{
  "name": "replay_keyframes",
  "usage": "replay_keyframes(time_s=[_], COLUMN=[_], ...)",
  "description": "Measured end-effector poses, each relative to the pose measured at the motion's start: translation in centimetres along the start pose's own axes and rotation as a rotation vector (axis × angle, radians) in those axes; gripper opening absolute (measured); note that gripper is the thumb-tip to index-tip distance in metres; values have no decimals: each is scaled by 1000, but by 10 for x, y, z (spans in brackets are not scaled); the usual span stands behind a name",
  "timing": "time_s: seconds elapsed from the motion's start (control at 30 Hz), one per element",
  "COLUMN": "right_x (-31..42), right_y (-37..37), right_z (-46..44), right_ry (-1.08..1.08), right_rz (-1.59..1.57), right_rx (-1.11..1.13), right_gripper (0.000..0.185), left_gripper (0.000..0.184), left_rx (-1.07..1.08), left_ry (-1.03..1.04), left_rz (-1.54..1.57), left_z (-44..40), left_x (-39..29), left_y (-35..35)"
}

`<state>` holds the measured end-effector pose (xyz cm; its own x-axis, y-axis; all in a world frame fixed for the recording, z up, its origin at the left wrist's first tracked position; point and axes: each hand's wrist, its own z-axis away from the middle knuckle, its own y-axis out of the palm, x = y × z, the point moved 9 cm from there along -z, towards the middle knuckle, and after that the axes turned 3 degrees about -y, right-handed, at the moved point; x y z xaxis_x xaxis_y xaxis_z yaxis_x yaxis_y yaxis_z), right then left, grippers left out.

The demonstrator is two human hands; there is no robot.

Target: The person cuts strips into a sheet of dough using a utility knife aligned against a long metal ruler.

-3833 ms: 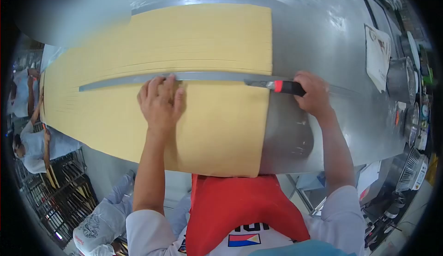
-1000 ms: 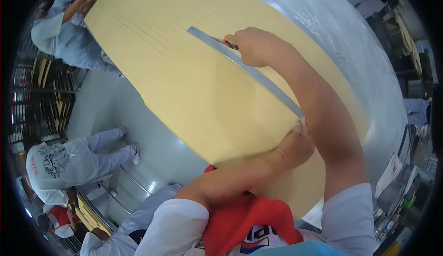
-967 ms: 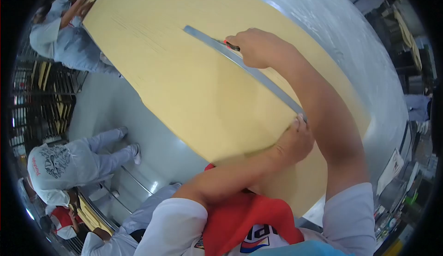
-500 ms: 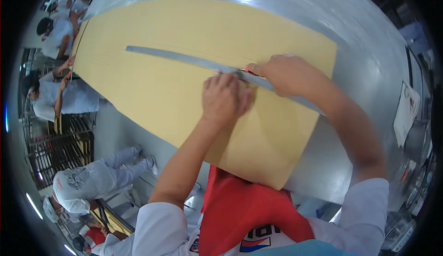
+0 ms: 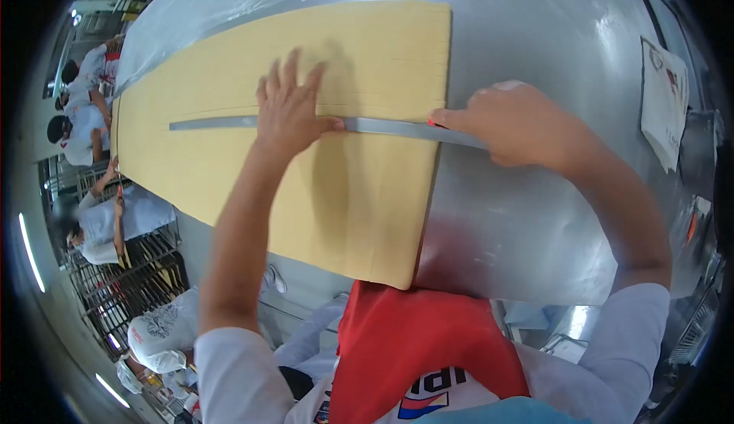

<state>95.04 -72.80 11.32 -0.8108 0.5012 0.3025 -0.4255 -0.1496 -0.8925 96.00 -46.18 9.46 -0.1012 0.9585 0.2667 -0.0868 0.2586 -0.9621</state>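
Note:
A large yellow sheet (image 5: 367, 202) with thin parallel cut lines lies on the metal table. Across it rests a long metal ruler (image 5: 382, 126), its right end past the sheet's edge. My left hand (image 5: 289, 114) is over the ruler's middle with its fingers spread, the thumb near the ruler. At the sheet's right edge, my right hand (image 5: 508, 123) is closed round a cutter (image 5: 434, 123); only a bit of its red part shows, and the hand hides the rest.
Bare metal table (image 5: 527, 233) extends right of the sheet. A printed paper (image 5: 663, 103) and metal containers (image 5: 697, 149) sit at the far right. Several co-workers stand at the left, one with hands at the sheet's far end. Racks (image 5: 130, 286) stand at lower left.
My right hand has moved along the ruler to the sheet's right edge. My left hand has shifted left and up, its fingers now spread. The view has turned, showing more bare table.

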Motion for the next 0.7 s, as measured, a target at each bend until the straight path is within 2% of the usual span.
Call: replay_keyframes(time_s=[0.07,0.1,0.17,0.2,0.27,0.47,0.53,0.57,0.67,0.7], right_x=[-1,-3,-7,-9,-10,-29,-42,-41,-61,-58], right_y=[1,4,8,7,13,21,19,20,43,46], right_z=[-2,-2,-2,-3,-4,45,86,100,150,150], right_ry=[28,35,20,27,29,30,210,209,471,386], right_rz=[4,-4,-29,-32,-53,1,39,56,-49,-146], right_rx=[27,20,-34,-39,57,-81,73,78,132,-153], right_gripper=[72,72,73,73,72,64,61,61,51,50], left_gripper=[104,104,104,104,105,108,110,108,101,97], left_rx=[5,5,137,135,170,164,150,134,69,35], left_ry=[557,568,1103,1111,1312,1289,1278,1288,1291,1296], left_rz=[-1,-7,-116,-120,-265,-321,-333,-309,-239,-208], left_z=[-14,-25,-6,-8,7,7,7,9,13,14], left_x=[-54,-63,-120,-132,-153,-153,-150,-150,-143,-138], left_y=[-19,-29,-31,-33,-28,-25,-25,-28,-31,-30])
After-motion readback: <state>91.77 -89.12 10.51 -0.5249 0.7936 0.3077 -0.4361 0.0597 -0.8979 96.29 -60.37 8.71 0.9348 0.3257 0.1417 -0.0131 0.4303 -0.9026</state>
